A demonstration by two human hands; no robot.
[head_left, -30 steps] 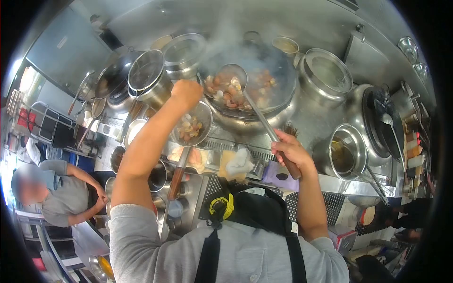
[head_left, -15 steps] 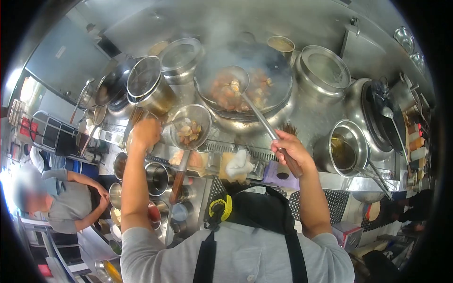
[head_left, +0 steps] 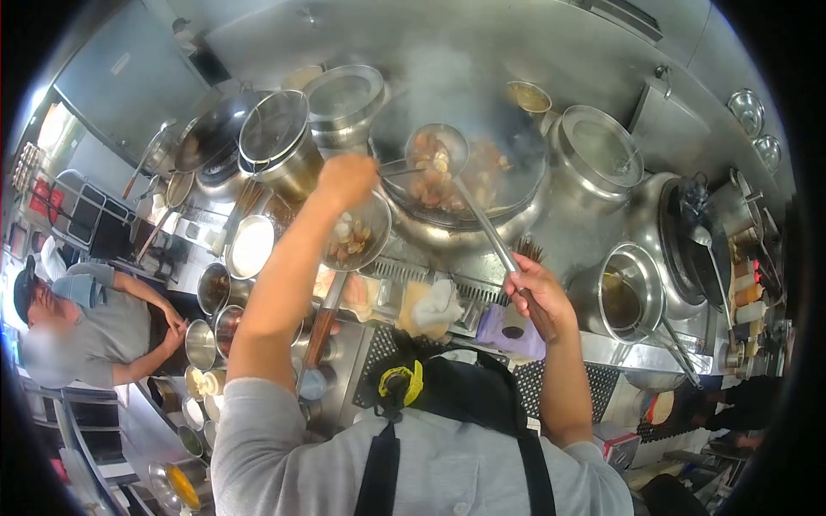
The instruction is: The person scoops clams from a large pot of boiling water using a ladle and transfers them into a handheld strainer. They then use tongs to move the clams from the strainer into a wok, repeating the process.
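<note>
My right hand (head_left: pixel 540 297) is wrapped around the wooden end of a long-handled ladle (head_left: pixel 483 215). Its round bowl, over the steaming wok (head_left: pixel 529 191), is filled with clams (head_left: pixel 440 162). My left hand (head_left: pixel 348 181) is closed on a slim metal utensil (head_left: pixel 403 167) whose tip reaches into the ladle's bowl; my fist hides its grip. Below that hand sits a wooden-handled strainer (head_left: pixel 385 230) holding more clams (head_left: pixel 348 245), partly covered by my left forearm. Reddish-brown pieces and shells lie in the wok.
Lidded steel pots (head_left: pixel 602 146) flank the wok. At right stands a pot (head_left: pixel 632 292) with a strainer in it, near another wok (head_left: pixel 701 249). Folded cloths (head_left: pixel 434 305) lie along the front ledge. A person (head_left: pixel 138 331) stands at left beside several steel containers (head_left: pixel 200 344).
My left hand has moved right and up, from beside the strainer to the ladle, bringing the utensil's tip into its bowl. My right hand keeps its hold. The camera view has shifted slightly.
</note>
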